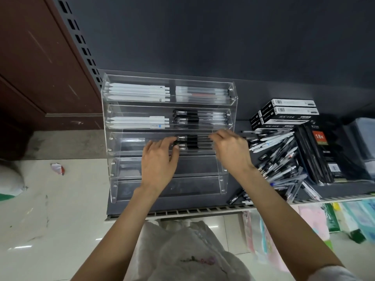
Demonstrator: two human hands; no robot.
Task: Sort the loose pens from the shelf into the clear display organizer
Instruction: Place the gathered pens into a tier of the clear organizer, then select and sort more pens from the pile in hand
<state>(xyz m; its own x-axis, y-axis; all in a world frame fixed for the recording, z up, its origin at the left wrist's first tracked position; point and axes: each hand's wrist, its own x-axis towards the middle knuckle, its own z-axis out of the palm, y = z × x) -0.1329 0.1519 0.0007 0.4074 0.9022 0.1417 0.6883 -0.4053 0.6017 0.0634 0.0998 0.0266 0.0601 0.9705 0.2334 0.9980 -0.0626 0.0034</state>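
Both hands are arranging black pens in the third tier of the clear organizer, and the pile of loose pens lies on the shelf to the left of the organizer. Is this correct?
Not quite. The head view shows the pile of loose pens lying to the right of the clear organizer, not the left. Both the left hand and right hand are at the black pens in the third tier.

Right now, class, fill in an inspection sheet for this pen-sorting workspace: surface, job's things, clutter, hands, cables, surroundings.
Surface: dark grey shelf with a slotted front edge.
Job's things: clear display organizer with five tiers; white pens in the top two tiers, black pens in the third, the lowest two look empty; pile of loose pens to its right.
Clutter: black-and-white boxes and dark notebooks beside the pile.
Hands: left hand and right hand each touch one end of the black pens in the third tier.
Cables: nothing seen.
Surroundings: pale tiled floor with a scrap of wrapper; brown door at left.
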